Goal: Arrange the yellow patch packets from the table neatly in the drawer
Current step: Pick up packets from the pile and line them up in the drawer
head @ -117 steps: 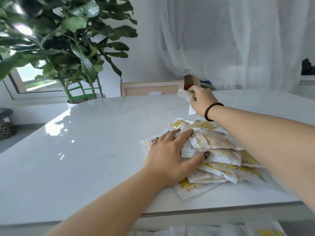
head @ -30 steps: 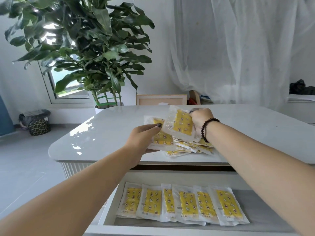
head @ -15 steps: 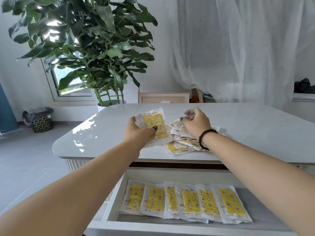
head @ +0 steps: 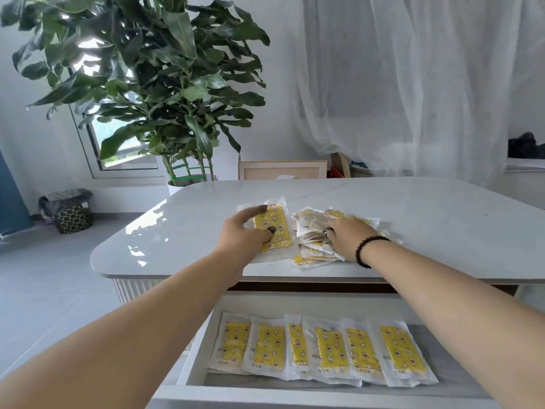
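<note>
Drawer [head: 194, 361] open below table [head: 442, 219] edge; packet row [head: 321, 349] fills its left and middle, bare floor at right. Pile [head: 312, 246] crowds table's near middle; far tabletop bare.

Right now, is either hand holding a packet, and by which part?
The left hand pinches one yellow packet at its near-left edge. The right hand rests on the pile; any grip there is hidden.

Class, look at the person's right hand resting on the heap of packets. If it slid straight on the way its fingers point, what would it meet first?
The right hand points left across the heap, so probably the yellow packet under the left hand; depth is uncertain.
</note>
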{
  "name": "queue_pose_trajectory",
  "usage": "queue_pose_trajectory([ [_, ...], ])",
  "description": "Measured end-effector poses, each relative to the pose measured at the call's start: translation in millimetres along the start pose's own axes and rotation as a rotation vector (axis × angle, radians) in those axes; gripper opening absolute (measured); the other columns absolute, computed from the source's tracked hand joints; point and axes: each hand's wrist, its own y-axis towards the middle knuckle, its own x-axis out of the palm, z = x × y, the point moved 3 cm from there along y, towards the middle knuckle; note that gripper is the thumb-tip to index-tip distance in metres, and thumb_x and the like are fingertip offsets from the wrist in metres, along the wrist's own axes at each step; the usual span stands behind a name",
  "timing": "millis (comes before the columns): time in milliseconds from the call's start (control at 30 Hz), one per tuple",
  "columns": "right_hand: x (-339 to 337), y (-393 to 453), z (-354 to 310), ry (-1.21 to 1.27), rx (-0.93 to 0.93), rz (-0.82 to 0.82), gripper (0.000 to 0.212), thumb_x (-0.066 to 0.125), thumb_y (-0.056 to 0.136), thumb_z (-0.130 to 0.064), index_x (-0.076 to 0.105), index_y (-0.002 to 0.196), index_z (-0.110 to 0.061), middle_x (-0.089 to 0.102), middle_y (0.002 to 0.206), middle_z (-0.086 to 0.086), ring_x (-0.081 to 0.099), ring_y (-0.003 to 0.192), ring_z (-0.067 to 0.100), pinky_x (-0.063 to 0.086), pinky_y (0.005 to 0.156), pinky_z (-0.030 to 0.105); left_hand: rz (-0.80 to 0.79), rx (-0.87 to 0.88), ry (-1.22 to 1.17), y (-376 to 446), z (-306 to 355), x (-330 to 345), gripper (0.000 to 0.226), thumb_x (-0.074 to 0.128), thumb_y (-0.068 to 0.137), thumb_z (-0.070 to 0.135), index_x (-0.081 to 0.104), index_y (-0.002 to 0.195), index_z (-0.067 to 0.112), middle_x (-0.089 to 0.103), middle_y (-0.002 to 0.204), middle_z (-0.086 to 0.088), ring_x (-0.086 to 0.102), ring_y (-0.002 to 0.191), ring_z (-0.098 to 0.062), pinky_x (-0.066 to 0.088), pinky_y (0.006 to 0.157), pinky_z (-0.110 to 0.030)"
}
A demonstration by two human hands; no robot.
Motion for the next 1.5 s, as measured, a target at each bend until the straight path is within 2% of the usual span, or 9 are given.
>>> queue_pose_trajectory([
  [233, -29, 11, 13, 0.661, 0.28, 0.345, 0.027, 0.039, 0.096, -0.011, 0.065, 0.095, -0.002, 0.06, 0.08, 0.005, 0.054, 0.074, 0.021, 0.04, 0.062, 0.024, 0.016, -0.054, 0.038, 7, -7, -4, 0.032, 0.059, 0.086, -0.003, 0.073, 0.094, 0.024, 0.064, 0.084, 0.004, 0.063, 0.072, -0.019, 0.056, 0.083, -0.032],
  [333, -30, 13, 5, 1.129, 0.282, 0.205, 0.021, 0.048, 0.097, -0.011, 0.067, 0.1, -0.001, 0.064, 0.08, 0.006, 0.061, 0.074, 0.022, 0.054, 0.072, 0.036, 0.015, -0.101, 0.035, 8, -10, -5, 0.028, 0.059, 0.087, -0.003, 0.073, 0.095, 0.02, 0.064, 0.085, 0.0, 0.06, 0.066, -0.016, 0.054, 0.066, -0.023],
  [433, -27, 6, -14, 1.44, 0.228, -0.069, 0.017, 0.046, 0.098, -0.006, 0.063, 0.095, -0.005, 0.066, 0.09, 0.012, 0.064, 0.074, 0.023, 0.054, 0.079, 0.043, -0.003, -0.16, -0.039, 8, -13, -5, 0.015, 0.064, 0.085, 0.004, 0.074, 0.091, 0.014, 0.069, 0.096, -0.009, 0.069, 0.084, -0.029, 0.06, 0.077, -0.038],
  [633, -23, -6, -47, 1.268, 0.126, -0.289, 0.013, 0.053, 0.096, -0.013, 0.063, 0.088, -0.013, 0.066, 0.078, 0.005, 0.066, 0.056, 0.014, 0.055, 0.048, 0.028, -0.014, -0.159, -0.066, 4, -11, 0, 0.02, 0.075, 0.081, 0.023, 0.063, 0.087, 0.009, 0.073, 0.092, -0.014, 0.071, 0.089, -0.033, 0.056, 0.089, -0.046],
  [867, -19, 10, -21, 0.766, 0.198, 0.261, 0.012, 0.059, 0.088, -0.014, 0.066, 0.098, -0.013, 0.069, 0.096, 0.003, 0.062, 0.082, 0.014, 0.048, 0.066, 0.017, 0.111, -0.142, -0.047, 9, -13, -7, 0.017, 0.071, 0.085, 0.016, 0.057, 0.074, 0.014, 0.067, 0.076, -0.006, 0.064, 0.069, -0.024, 0.057, 0.084, -0.039],
  [1033, 5, 27, -1, 0.491, 0.185, 0.176, 0.039, 0.059, 0.087, -0.022, 0.053, 0.124, -0.011, 0.056, 0.128, 0.006, 0.052, 0.117, 0.021, 0.043, 0.096, 0.03, 0.144, -0.139, -0.011, 13, -16, -14, 0.017, 0.071, 0.084, 0.019, 0.057, 0.076, 0.017, 0.068, 0.082, -0.006, 0.068, 0.08, -0.027, 0.057, 0.086, -0.04],
  [1233, 27, 36, -7, 0.33, 0.136, -0.077, 0.067, 0.056, 0.088, -0.038, 0.03, 0.145, -0.016, 0.041, 0.146, 0.007, 0.043, 0.13, 0.026, 0.04, 0.104, 0.038, 0.121, -0.13, 0.058, 10, -17, -14, 0.017, 0.069, 0.085, 0.02, 0.057, 0.074, 0.018, 0.07, 0.086, -0.008, 0.069, 0.082, -0.025, 0.057, 0.081, -0.036],
  [1400, 23, 38, -15, 0.019, 0.073, 0.02, 0.025, 0.038, 0.098, -0.021, 0.058, 0.108, -0.01, 0.063, 0.11, 0.01, 0.06, 0.092, 0.026, 0.049, 0.072, 0.032, 0.093, -0.127, 0.07, 6, -15, -14, 0.017, 0.068, 0.086, 0.019, 0.058, 0.073, 0.018, 0.071, 0.084, -0.006, 0.07, 0.084, -0.026, 0.058, 0.083, -0.036],
  [1500, 18, 35, -17, -0.033, 0.073, 0.096, 0.025, 0.035, 0.098, -0.02, 0.057, 0.091, -0.011, 0.064, 0.098, 0.01, 0.058, 0.08, 0.026, 0.045, 0.063, 0.031, 0.095, -0.13, 0.072, 3, -16, -16, 0.015, 0.069, 0.086, 0.019, 0.06, 0.074, 0.016, 0.073, 0.095, -0.013, 0.071, 0.093, -0.03, 0.058, 0.086, -0.041],
])
